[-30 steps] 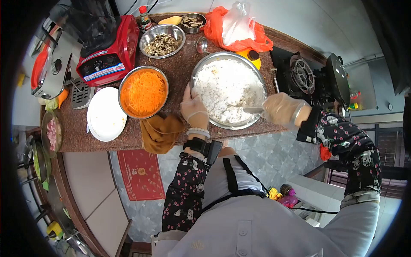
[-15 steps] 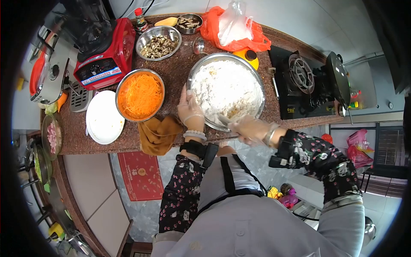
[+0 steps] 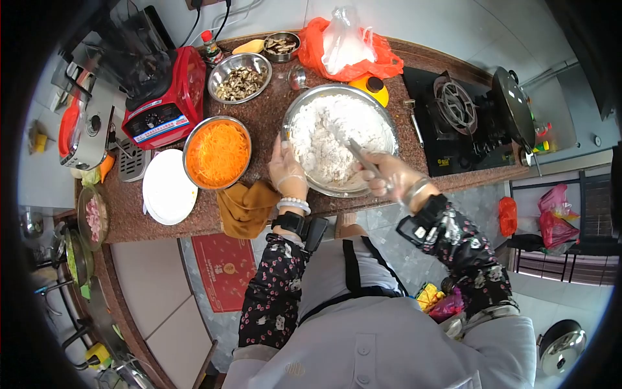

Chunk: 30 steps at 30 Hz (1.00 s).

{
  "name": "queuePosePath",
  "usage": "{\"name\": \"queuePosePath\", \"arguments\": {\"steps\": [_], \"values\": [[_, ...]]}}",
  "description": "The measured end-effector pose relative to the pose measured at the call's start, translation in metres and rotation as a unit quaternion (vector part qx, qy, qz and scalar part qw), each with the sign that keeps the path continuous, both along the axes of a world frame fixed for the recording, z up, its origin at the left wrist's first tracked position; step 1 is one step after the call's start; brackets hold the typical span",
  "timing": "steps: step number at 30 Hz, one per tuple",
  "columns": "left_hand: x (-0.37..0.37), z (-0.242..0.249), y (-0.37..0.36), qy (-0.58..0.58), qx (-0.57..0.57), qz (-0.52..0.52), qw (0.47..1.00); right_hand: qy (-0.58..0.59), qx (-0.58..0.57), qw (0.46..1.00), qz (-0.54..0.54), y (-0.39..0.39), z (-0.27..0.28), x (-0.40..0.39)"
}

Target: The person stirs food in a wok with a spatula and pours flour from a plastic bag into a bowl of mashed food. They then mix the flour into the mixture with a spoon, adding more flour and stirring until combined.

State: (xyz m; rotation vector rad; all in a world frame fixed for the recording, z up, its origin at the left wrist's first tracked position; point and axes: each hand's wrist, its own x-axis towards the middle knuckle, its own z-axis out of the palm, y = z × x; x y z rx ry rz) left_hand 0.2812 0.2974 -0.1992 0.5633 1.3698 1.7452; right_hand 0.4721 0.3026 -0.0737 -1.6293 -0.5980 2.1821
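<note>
A large steel mixing bowl (image 3: 291, 170) holds white flour (image 3: 337, 123) with wet, clumped patches towards its near side. My left hand (image 3: 286, 170), in a clear plastic glove, grips the bowl's left rim. My gloved right hand (image 3: 389, 175) is closed around the handle of a grey metal utensil (image 3: 360, 155) above the bowl's right side. The far end of that utensil dips into the flour, so its shape cannot be made out. Left of the bowl stands a steel bowl of shredded carrot (image 3: 218, 153), and a brown cloth (image 3: 246, 209) hangs over the counter edge nearby.
Behind are a bowl of chopped mushrooms (image 3: 240, 78), a small metal bowl (image 3: 282, 47), a ladle (image 3: 297, 78), and a red bag (image 3: 382, 63). White plates (image 3: 170, 188) and a red blender (image 3: 165, 104) stand left. A gas stove (image 3: 447, 129) is on the right.
My right hand has lifted and turned the utensil, shifting its end from the bowl's near rim towards the middle. More clumped flour shows there. My left hand stays on the rim.
</note>
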Motion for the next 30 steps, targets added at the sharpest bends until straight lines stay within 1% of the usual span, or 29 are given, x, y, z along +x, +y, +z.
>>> {"name": "queuePosePath", "arguments": {"steps": [2,3,5,6,7,9,10,11,13,14,15,16,17,18,20,21,22,25,26,29,30], "values": [[-0.001,-0.001,0.000,0.022,-0.008,-0.002,1.000,-0.097,0.035,0.990,0.098,0.000,0.033,0.012],[0.001,0.000,0.001,0.005,-0.002,-0.001,1.000,-0.147,0.052,0.977,0.147,0.000,0.045,0.017],[0.002,-0.001,0.001,-0.031,0.010,0.003,0.999,-0.261,0.111,0.920,0.270,0.002,0.055,0.026],[0.002,0.000,0.001,-0.008,-0.009,0.002,1.000,-0.315,0.138,0.879,0.330,0.003,0.058,0.028],[0.001,0.000,0.001,0.016,-0.029,0.002,0.999,-0.339,0.191,0.829,0.401,0.003,0.063,0.027],[-0.001,-0.001,0.000,0.063,-0.050,0.005,0.997,-0.373,0.289,0.703,0.532,0.002,0.069,0.022],[-0.002,-0.002,0.000,0.086,-0.051,0.006,0.995,-0.379,0.257,0.680,0.573,0.002,0.067,0.015],[-0.002,-0.003,-0.001,0.110,-0.052,0.008,0.993,-0.377,0.255,0.667,0.590,0.001,0.063,0.001],[0.001,0.002,-0.001,0.070,-0.045,0.006,0.997,-0.375,0.252,0.639,0.623,-0.005,0.050,-0.031],[0.000,0.004,0.000,0.049,-0.042,0.005,0.998,-0.376,0.301,0.645,0.594,-0.007,0.028,-0.036],[-0.001,0.002,0.000,0.061,-0.035,0.005,0.998,-0.375,0.348,0.649,0.563,-0.009,0.007,-0.041],[-0.003,-0.001,0.001,0.073,-0.029,0.003,0.997,-0.356,0.245,0.757,0.491,-0.008,0.010,-0.056],[-0.004,-0.003,0.001,0.086,-0.023,0.001,0.996,-0.327,0.134,0.844,0.404,-0.006,0.018,-0.073],[-0.005,0.000,0.001,0.108,-0.033,0.006,0.994,-0.289,0.017,0.908,0.303,-0.005,0.022,-0.081],[-0.003,0.002,-0.001,0.079,-0.033,0.014,0.996,-0.176,0.025,0.963,0.205,-0.002,0.014,-0.076],[-0.001,0.004,0.001,0.064,-0.030,0.019,0.997,-0.119,0.032,0.980,0.154,0.003,0.008,-0.072],[0.000,0.007,0.001,0.047,-0.017,0.014,0.999,-0.027,-0.039,0.996,0.074,0.010,-0.004,-0.067],[0.002,0.007,0.000,0.018,0.006,0.013,1.000,0.057,-0.076,0.995,-0.010,0.023,-0.028,-0.054],[0.002,-0.009,0.005,0.030,0.035,0.024,0.999,0.070,-0.078,0.994,-0.032,0.024,-0.032,-0.048],[0.001,0.009,0.000,0.040,-0.040,0.010,0.998,0.058,-0.060,0.994,-0.068,0.018,-0.021,-0.039],[0.000,0.004,0.001,0.066,-0.026,0.013,0.997,0.056,-0.053,0.996,-0.036,0.019,-0.026,-0.027]]}}
